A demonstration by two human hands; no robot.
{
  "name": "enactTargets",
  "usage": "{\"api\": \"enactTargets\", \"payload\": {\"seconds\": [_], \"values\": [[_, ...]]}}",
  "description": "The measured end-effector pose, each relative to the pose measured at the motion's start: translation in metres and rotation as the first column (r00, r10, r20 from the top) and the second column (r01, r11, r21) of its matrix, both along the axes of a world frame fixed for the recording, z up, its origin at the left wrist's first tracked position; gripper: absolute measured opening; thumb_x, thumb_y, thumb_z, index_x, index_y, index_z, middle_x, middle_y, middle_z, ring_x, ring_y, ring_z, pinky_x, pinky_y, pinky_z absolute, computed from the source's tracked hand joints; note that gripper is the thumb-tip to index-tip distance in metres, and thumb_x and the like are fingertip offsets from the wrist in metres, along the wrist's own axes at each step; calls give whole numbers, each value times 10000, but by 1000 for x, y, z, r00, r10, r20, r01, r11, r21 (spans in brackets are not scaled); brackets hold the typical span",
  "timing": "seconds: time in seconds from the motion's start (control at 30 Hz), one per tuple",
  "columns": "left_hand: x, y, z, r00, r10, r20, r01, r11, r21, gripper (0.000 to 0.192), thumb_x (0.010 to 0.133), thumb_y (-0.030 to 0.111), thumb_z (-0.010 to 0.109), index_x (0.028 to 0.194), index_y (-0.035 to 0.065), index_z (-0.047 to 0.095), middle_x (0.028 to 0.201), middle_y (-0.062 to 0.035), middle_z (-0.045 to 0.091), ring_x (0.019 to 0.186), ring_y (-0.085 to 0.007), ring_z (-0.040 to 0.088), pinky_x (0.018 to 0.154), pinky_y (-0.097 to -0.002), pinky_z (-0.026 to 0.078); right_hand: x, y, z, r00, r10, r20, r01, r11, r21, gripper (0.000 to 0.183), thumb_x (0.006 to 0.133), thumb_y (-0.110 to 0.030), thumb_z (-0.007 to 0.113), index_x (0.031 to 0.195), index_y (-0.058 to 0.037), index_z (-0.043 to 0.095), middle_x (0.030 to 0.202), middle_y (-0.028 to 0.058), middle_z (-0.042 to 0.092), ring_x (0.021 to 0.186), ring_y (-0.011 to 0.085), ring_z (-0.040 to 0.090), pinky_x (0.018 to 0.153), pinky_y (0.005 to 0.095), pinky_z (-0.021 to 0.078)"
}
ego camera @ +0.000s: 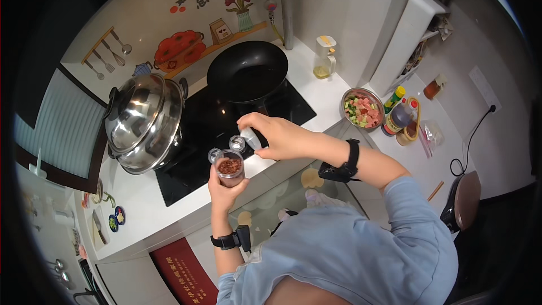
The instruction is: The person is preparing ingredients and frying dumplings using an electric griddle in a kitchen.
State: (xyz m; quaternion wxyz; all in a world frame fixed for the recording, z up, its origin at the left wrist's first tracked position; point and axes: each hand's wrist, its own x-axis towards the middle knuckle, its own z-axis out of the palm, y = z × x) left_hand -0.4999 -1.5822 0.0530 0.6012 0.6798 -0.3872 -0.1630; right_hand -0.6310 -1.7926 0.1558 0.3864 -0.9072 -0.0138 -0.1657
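In my left hand (224, 195) is an open clear jar (230, 176), tilted a little, with dark red flakes or peppercorns (230, 166) inside. My right hand (277, 137) pinches a pale grey cap (251, 138) just above and to the right of the jar. A round clear flap (237, 143) shows beside this cap, and a second clear flap (214, 155) sits at the jar's left rim; how they join cannot be told. Both hands are over the front edge of the black glass cooktop (194, 131).
A black wok (250, 72) stands on the cooktop's back right, a lidded steel steamer (142, 127) at its left. To the right are a steel bowl (363, 109) of diced food, sauce bottles (398, 116) and an oil jug (324, 59). A knife (99, 228) and small dishes (116, 219) lie left.
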Motion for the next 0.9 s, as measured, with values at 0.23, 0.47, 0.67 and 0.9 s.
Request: {"api": "enactTargets", "payload": {"seconds": [0.23,0.47,0.67,0.9], "values": [[-12,-14,31,923,-246,-295,227,969,-96,749,612,258,882,1225,-22,556,1088,-97,644,983,-201,624,886,-340,497,23,-6,-31,989,131,68,-138,985,106,588,733,-65,772,1203,-60,418,1378,130,542,1190,329,590,984,382,507],[-11,-22,26,977,-95,-189,79,993,-91,672,624,181,874,1202,2,580,1127,-77,636,1023,-180,606,904,-328,480,21,-15,-26,962,180,206,-156,979,-131,557,753,1,715,1260,-59,491,1422,134,474,1237,332,535,972,384,502],[-6,-22,33,913,175,369,-204,978,40,697,574,164,884,1195,50,588,1157,-118,577,1092,-281,566,918,-380,484,30,-3,13,946,252,202,-265,964,38,125,834,-31,634,940,-16,697,864,113,664,818,286,663,729,350,543],[-6,-34,26,880,228,416,-253,968,3,702,547,137,886,1175,50,583,1154,-126,572,1054,-299,583,893,-382,497,56,-2,7,928,348,-130,-370,901,-226,113,835,-61,643,774,16,589,785,146,606,731,348,612,661,400,498]]}}
